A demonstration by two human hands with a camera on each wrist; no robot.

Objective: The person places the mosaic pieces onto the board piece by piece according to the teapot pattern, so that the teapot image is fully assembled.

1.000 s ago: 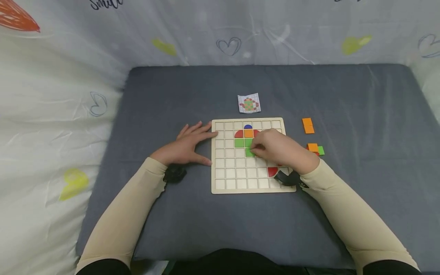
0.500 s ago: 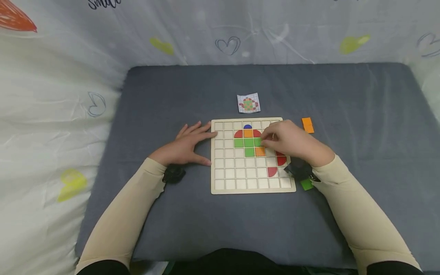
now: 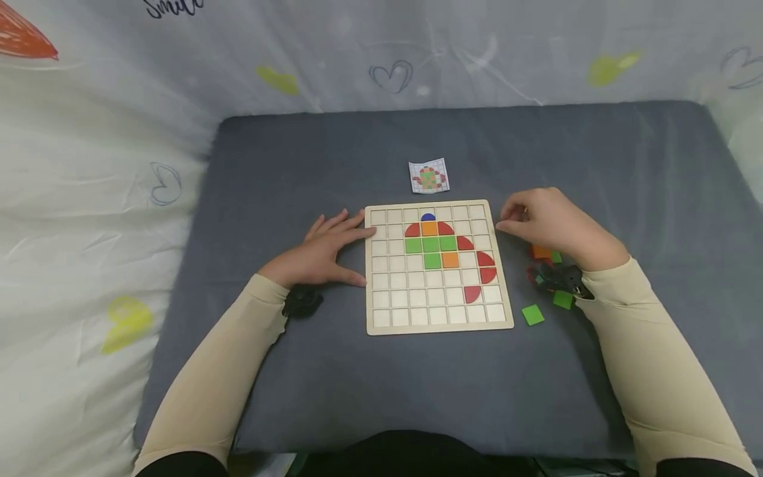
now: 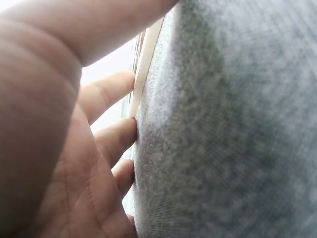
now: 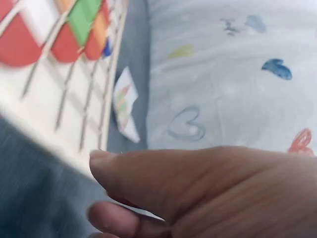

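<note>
A pale wooden grid board (image 3: 399, 299) lies on the dark grey table. Its cells hold several green tiles (image 3: 430, 245), an orange tile (image 3: 450, 260), red curved tiles (image 3: 487, 275) and a blue piece (image 3: 428, 216) at the top. My left hand (image 3: 322, 250) rests at the board's left edge with fingers spread and straight; fingertips touch the rim in the left wrist view. My right hand (image 3: 551, 222) hovers just right of the board, thumb and fingers loosely bent and slightly apart. Nothing shows between them in the right wrist view.
A small printed picture card (image 3: 429, 177) lies behind the board. Loose tiles lie right of it: a green tile (image 3: 533, 315) in front, another green tile (image 3: 563, 300) and an orange tile (image 3: 541, 252) partly under the right wrist. A patterned white curtain (image 3: 340, 53) surrounds the table.
My right hand has moved right, off the board, uncovering the green, orange and red tiles there. It now covers where the orange tiles lay at the right. The left hand stays put.
</note>
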